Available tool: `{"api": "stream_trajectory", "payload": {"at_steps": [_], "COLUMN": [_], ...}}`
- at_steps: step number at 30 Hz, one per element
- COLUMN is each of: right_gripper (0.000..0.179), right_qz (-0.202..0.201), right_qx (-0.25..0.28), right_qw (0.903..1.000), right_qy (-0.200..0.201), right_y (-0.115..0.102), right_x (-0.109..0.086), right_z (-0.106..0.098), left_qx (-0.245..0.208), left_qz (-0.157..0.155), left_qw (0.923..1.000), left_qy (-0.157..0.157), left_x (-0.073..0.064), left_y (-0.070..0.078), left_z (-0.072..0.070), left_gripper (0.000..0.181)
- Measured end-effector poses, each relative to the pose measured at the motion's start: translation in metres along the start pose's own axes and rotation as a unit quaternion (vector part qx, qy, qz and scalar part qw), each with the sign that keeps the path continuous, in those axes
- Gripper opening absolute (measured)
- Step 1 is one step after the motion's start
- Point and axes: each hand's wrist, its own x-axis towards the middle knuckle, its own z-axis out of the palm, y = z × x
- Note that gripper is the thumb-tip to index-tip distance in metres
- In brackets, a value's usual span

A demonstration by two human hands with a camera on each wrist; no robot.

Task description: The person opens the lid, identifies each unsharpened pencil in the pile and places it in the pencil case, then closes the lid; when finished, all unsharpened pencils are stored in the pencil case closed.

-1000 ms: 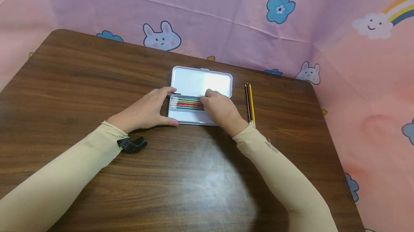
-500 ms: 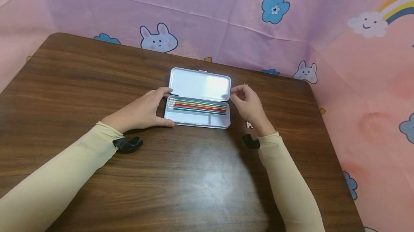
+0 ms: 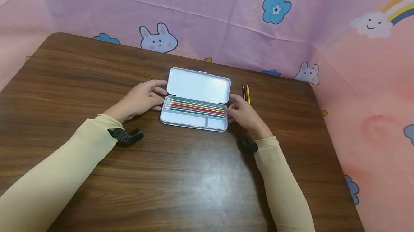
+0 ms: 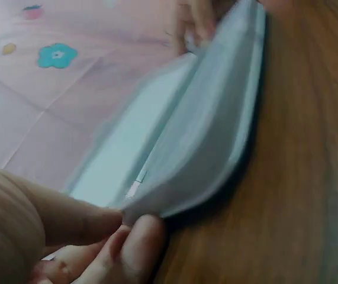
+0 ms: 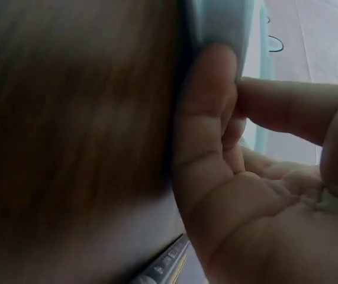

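Note:
A white pencil case (image 3: 184,118) lies unfolded in the head view, its lid (image 3: 197,84) tipped back on the far side. Several pencils (image 3: 197,108) in green, yellow and red fill its long rear compartment, eraser ends to the left. The front compartments hold nothing visible. My left hand (image 3: 139,99) pinches the case's left end between thumb and fingers, as the left wrist view shows up close. At the opposite end my right hand (image 3: 247,115) grips the case's edge, thumb above and fingers below and beside it.
Several loose pencils (image 3: 246,93), black, red and yellow, lie on the brown wooden table (image 3: 181,181) right of the case, partly behind my right hand. A patterned pink and purple cloth (image 3: 200,16) hangs along the table's back and right side.
My right hand has left the pencils inside the case, moved right, and now grips the case's right end. My left hand's spread fingers have closed to a pinch. The case has shifted slightly left.

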Motion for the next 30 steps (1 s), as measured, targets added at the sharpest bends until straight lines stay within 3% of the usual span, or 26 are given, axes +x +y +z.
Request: {"api": "stream_trajectory", "payload": {"at_steps": [3,6,10,13,17,19,21,23,25,30], "right_gripper": [0.057,0.049,0.036,0.029,0.031,0.036,0.04,0.045,0.054,0.065], "right_qz": [-0.017,-0.036,-0.067,-0.073,-0.053,-0.048,-0.054,-0.068,-0.076,-0.075], "right_qx": [0.003,0.006,0.0,0.022,0.098,0.119,0.097,0.054,0.004,-0.052], "right_qw": [0.9998,0.9991,0.9973,0.997,0.9933,0.9903,0.9914,0.9934,0.995,0.9954], "right_qy": [0.005,0.021,0.03,0.015,-0.029,-0.053,-0.07,-0.075,-0.065,-0.028], "right_y": [0.004,0.006,0.008,0.007,0.006,0.006,0.007,0.007,0.005,-0.002], "right_x": [0.001,0.003,0.003,0.001,-0.007,-0.01,-0.011,-0.011,-0.011,-0.011], "right_z": [0.002,0.004,0.004,-0.001,-0.014,-0.017,-0.016,-0.011,-0.004,0.009], "left_qx": [-0.017,-0.062,-0.123,-0.129,-0.126,-0.076,0.004,0.099,0.172,0.221], "left_qz": [-0.006,-0.012,-0.02,-0.02,-0.017,-0.006,0.015,0.04,0.058,0.062], "left_qw": [0.9998,0.998,0.9919,0.9907,0.9906,0.9958,0.9988,0.9937,0.9832,0.9733], "left_qy": [0.002,-0.006,-0.026,-0.036,-0.05,-0.05,-0.047,-0.035,-0.022,-0.006], "left_x": [0.001,-0.001,-0.006,-0.008,-0.009,-0.009,-0.009,-0.009,-0.008,-0.008], "left_y": [-0.001,0.0,0.008,0.014,0.015,0.014,0.012,0.011,0.009,0.007], "left_z": [0.0,-0.001,-0.003,-0.003,-0.002,-0.003,-0.004,-0.005,-0.006,-0.001], "left_gripper": [0.06,0.057,0.076,0.082,0.064,0.058,0.061,0.067,0.071,0.075]}}
